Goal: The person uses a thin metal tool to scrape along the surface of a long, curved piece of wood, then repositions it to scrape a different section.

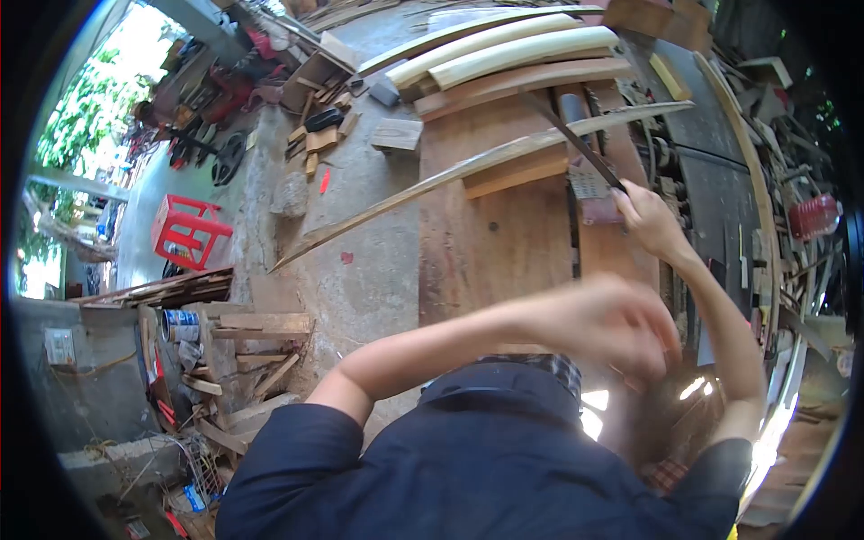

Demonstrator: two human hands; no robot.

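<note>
My right hand (650,219) is closed around the near end of a long, dark, flat bar (580,144), whose exact kind I cannot make out. The bar points away and to the left, crossing over a long, thin, tapered strip of wood (468,166). Beneath that strip sits a wooden block (517,173), on a broad wooden board (486,247). My left hand (634,328) is in front of my body, below and apart from the right one. Motion smears its fingers, so I cannot see whether they hold anything.
Pale curved timbers (522,56) lie across the far end of the bench. A grey block (396,134) and wood offcuts (322,137) sit on the concrete at left. Further left stands a red plastic stool (191,232). A red container (814,217) is at far right.
</note>
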